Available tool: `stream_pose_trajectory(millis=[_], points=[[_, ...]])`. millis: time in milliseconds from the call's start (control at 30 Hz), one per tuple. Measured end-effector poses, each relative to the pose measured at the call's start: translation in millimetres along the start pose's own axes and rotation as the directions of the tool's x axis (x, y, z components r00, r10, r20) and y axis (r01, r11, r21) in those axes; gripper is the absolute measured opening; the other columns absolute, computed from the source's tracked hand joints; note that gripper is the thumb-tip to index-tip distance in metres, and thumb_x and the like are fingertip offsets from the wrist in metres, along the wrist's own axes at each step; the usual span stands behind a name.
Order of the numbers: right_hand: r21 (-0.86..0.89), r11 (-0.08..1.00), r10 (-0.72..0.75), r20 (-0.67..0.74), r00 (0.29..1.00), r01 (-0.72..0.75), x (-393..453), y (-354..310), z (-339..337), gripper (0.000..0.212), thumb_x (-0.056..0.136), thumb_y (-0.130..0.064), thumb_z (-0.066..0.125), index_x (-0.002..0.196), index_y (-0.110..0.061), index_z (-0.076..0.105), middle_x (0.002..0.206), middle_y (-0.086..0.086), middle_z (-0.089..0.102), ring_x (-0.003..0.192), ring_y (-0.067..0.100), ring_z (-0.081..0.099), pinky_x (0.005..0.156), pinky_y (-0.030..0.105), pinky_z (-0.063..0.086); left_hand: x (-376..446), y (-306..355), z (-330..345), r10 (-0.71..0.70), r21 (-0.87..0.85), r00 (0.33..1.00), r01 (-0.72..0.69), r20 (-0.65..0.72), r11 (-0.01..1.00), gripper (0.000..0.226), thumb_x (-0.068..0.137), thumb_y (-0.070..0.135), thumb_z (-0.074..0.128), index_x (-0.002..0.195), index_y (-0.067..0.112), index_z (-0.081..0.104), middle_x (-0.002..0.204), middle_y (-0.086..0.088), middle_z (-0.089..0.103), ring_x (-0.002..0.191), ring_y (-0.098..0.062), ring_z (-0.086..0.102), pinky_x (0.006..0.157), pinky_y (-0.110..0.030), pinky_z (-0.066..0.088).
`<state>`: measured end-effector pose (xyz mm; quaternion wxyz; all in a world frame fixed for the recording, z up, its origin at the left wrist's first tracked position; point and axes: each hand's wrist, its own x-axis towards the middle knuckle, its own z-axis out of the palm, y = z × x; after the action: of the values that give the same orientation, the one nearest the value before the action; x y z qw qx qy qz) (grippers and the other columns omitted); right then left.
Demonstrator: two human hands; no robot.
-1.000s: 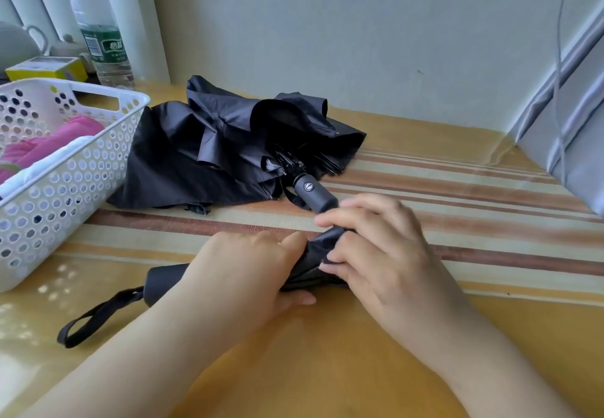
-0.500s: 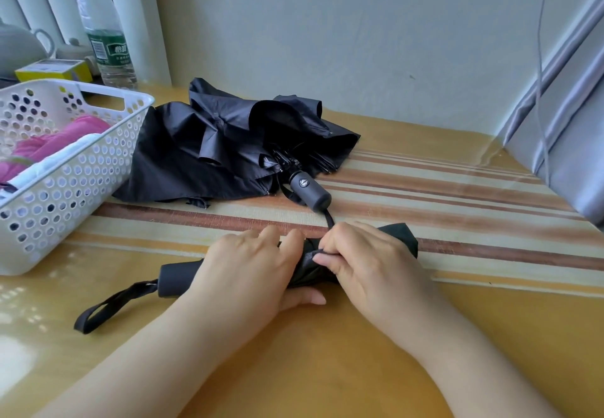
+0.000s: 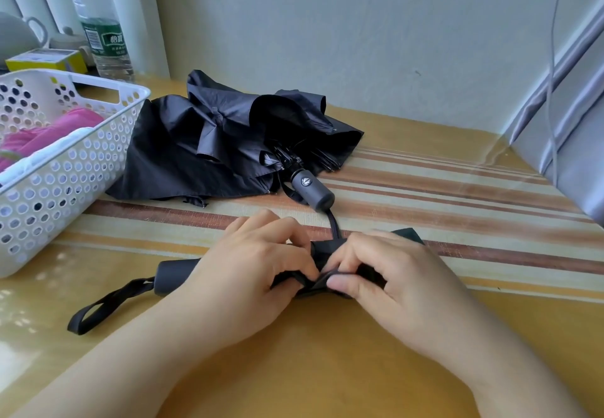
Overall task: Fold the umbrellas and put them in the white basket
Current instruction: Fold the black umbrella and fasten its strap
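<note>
A rolled black umbrella (image 3: 173,275) lies across the table in front of me, handle and wrist loop pointing left. My left hand (image 3: 251,270) grips its rolled body. My right hand (image 3: 389,273) pinches a fold of its black fabric beside the left thumb. Behind them a second black umbrella (image 3: 215,143) lies collapsed but loose, canopy spread, its grey handle (image 3: 312,190) toward me. The white basket (image 3: 75,162) stands at the left with a pink item (image 3: 49,136) and a white one inside.
A water bottle (image 3: 104,35), a yellow box (image 3: 42,59) and a teapot stand behind the basket by the wall. A grey curtain (image 3: 568,143) hangs at the right. The table has a striped cloth under clear film.
My two hands have closed in on the middle of the rolled umbrella, and the right fingers now pinch a fabric fold. The view shifted slightly left and down.
</note>
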<state>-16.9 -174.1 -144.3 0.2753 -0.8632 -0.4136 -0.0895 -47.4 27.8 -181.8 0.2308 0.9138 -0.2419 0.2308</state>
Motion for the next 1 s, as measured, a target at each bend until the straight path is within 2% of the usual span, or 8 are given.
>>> stream_pose_trajectory(millis=[167,300,367,433,633,767,900,1000], points=[[-0.341,0.909,-0.239,0.045,0.97,0.24,0,-24,1,0.021,0.083,-0.036,0.049,0.068,-0.021,0.045,0.062,-0.012,0.052,0.067,0.011,0.053,0.043,0.026,0.039,2,8,5,-0.074,0.025,0.997,0.075,-0.038,0.997,0.019,0.075,0.023,0.047,0.085,0.037,0.055,0.087,0.012,0.054,0.077,-0.011,0.039,0.064,-0.028,0.036],[-0.432,0.901,-0.057,-0.007,0.998,0.048,5,-28,6,0.023,0.087,-0.039,0.042,0.077,-0.024,0.028,0.049,-0.013,0.039,0.042,0.011,0.039,0.04,0.016,0.008,1,16,1,-0.104,-0.006,0.994,0.104,0.021,0.995,0.018,0.073,0.032,0.048,0.078,0.03,0.065,0.084,0.011,0.055,0.075,-0.012,0.043,0.065,-0.027,0.037],[-0.305,0.947,0.101,-0.001,0.995,-0.097,5,-24,4,0.024,0.095,-0.04,0.042,0.08,-0.028,0.027,0.054,-0.014,0.046,0.048,0.011,0.045,0.038,0.019,0.02,1,18,-2,-0.121,-0.034,0.992,0.122,0.036,0.992,0.022,0.075,0.04,0.051,0.083,0.033,0.07,0.084,0.016,0.054,0.077,-0.009,0.044,0.07,-0.023,0.038],[-0.136,0.964,0.24,0.083,0.967,-0.227,4,-17,3,0.021,0.098,-0.039,0.043,0.082,-0.029,0.033,0.07,-0.01,0.061,0.067,0.011,0.058,0.055,0.03,0.043,1,17,-3,-0.117,-0.049,0.993,0.118,0.027,0.992,0.021,0.08,0.043,0.051,0.083,0.036,0.071,0.083,0.02,0.057,0.079,-0.004,0.043,0.072,-0.023,0.04],[-0.208,0.974,0.067,-0.111,0.992,-0.089,6,-8,10,0.023,0.087,-0.038,0.053,0.074,-0.019,0.052,0.068,-0.013,0.05,0.066,0.006,0.043,0.052,0.02,0.035,3,17,-7,-0.153,-0.134,0.988,0.15,-0.009,0.98,0.006,0.074,0.038,0.061,0.077,0.036,0.066,0.073,0.029,0.055,0.086,0.017,0.043,0.082,-0.005,0.031],[-0.012,0.978,0.205,-0.144,0.968,-0.209,6,-7,10,0.021,0.085,-0.025,0.071,0.074,-0.017,0.055,0.059,-0.015,0.046,0.062,-0.002,0.048,0.056,0.014,0.038,4,21,-10,-0.209,-0.15,0.978,0.206,-0.002,0.967,0.012,0.073,0.034,0.066,0.082,0.036,0.059,0.096,0.026,0.056,0.09,0.021,0.044,0.083,0.003,0.027],[0.132,0.928,0.36,-0.079,0.929,-0.348,5,-5,7,0.018,0.082,-0.031,0.073,0.072,-0.026,0.06,0.064,-0.007,0.062,0.065,0.009,0.058,0.063,0.028,0.048,9,25,-13,-0.385,-0.27,0.922,0.377,0.026,0.886,0.02,0.087,0.021,0.063,0.078,0.038,0.056,0.079,0.025,0.066,0.08,0.002,0.059,0.071,-0.012,0.043],[0.194,0.896,0.409,-0.012,0.912,-0.4,3,-3,1,0.017,0.082,-0.028,0.073,0.071,-0.029,0.061,0.068,-0.011,0.067,0.063,0.004,0.064,0.066,0.028,0.055,14,26,-11,-0.395,-0.17,0.918,0.397,0.049,0.902,0.021,0.084,0.021,0.066,0.083,0.041,0.059,0.077,0.018,0.056,0.083,0.006,0.051,0.067,-0.007,0.037]])
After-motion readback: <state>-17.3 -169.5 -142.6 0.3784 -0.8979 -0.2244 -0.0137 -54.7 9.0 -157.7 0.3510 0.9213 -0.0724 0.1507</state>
